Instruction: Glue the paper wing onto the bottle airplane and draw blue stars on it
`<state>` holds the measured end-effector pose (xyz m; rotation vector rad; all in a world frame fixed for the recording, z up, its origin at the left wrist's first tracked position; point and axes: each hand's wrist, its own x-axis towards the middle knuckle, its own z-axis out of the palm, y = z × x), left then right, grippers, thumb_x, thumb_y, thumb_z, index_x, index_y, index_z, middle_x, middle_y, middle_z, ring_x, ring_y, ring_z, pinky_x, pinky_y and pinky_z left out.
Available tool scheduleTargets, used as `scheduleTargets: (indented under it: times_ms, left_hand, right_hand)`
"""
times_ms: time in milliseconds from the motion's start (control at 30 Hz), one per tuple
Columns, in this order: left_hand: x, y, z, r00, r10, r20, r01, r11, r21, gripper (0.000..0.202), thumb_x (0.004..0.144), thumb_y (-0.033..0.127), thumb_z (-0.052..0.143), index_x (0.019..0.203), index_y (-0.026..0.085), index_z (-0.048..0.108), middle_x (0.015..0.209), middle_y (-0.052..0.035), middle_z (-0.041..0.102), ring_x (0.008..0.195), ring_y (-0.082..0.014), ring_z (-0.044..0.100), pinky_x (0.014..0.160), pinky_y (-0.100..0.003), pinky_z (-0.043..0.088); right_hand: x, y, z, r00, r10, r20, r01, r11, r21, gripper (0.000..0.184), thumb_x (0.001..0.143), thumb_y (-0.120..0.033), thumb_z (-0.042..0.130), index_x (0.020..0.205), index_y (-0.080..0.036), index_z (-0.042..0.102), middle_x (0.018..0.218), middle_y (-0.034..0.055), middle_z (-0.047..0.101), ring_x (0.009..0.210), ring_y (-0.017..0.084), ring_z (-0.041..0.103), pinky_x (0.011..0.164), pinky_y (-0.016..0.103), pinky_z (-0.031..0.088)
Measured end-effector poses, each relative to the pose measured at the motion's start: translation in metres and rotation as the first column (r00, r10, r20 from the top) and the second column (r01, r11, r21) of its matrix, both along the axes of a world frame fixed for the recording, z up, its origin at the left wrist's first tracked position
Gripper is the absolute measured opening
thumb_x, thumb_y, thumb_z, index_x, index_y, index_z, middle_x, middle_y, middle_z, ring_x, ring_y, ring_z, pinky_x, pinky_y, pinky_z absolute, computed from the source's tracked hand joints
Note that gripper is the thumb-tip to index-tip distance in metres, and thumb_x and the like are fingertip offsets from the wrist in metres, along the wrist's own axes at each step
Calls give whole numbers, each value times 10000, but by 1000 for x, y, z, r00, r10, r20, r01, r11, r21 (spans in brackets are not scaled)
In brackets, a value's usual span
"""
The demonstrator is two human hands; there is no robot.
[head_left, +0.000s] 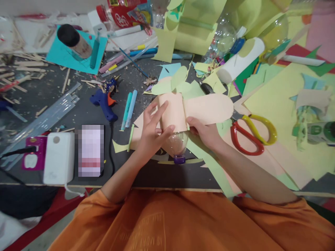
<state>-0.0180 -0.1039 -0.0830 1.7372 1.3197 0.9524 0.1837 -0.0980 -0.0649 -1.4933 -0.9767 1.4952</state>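
A clear plastic bottle [178, 144] with a purple cap [179, 160] lies on the dark table, cap toward me. A peach paper sheet [206, 108] is wrapped over the bottle's body and trails to the right. My left hand [153, 130] presses the paper against the bottle's left side, fingers stretched along it and thumb across the front. My right hand [202, 130] grips the bottle and paper from the right, fingers curled.
Red-and-yellow scissors [251, 134] lie just right of my right hand. A blue glue gun [104, 101], two teal sticks [129, 108], a phone [90, 150] and a white power bank [58, 157] sit at left. Green and yellow paper scraps [274, 101] cover the right side.
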Motion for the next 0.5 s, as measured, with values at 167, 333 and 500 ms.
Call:
scheduleTargets:
  times_ms: [167, 333, 500]
  left_hand:
    - [0, 0, 1, 999, 0, 33, 1, 999, -33, 693, 939, 732, 566, 1525, 366, 512, 1536, -135, 392, 1435, -355, 462, 627, -157, 612]
    - [0, 0, 3, 999, -11, 36, 12, 999, -50, 703, 933, 732, 577, 1524, 358, 511, 1526, -136, 385, 1440, -363, 453, 623, -150, 607]
    - [0, 0, 3, 999, -7, 47, 10, 999, -46, 689, 933, 725, 585, 1517, 365, 519, 1533, -134, 385, 1465, -374, 434, 618, -144, 601]
  right_hand:
    - [-2, 0, -3, 993, -89, -74, 95, 992, 79, 454, 720, -501, 796, 536, -255, 461, 503, -43, 410, 517, 142, 438, 535, 342, 428]
    - [-4, -1, -5, 985, -66, -160, 81, 993, 89, 459, 724, -499, 828, 540, -246, 492, 474, -62, 389, 457, 107, 361, 494, 323, 373]
    - [-3, -2, -5, 996, -45, -79, 52, 994, 98, 476, 746, -517, 830, 538, -249, 496, 484, -52, 409, 479, 120, 382, 554, 356, 420]
